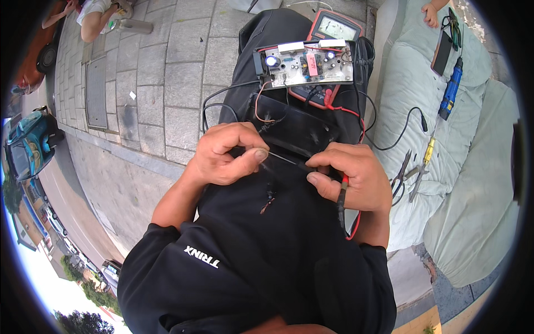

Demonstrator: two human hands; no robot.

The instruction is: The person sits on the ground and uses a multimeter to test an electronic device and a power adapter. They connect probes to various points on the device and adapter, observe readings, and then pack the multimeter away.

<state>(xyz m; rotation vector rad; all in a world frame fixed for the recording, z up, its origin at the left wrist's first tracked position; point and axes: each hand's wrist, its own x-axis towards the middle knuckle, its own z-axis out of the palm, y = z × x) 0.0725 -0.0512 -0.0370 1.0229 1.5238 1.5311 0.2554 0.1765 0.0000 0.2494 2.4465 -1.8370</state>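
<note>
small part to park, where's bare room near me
Free: the paving between the white scrap and your trousers; the pale cushion between the circuit board and dark slab, above the black plug. Crowded: around the multimeter, left hand, right hand, blue tool and pliers.

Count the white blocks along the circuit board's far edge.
2: one white block left of the board's middle, the other white block right of it. Others may be hidden.
</note>
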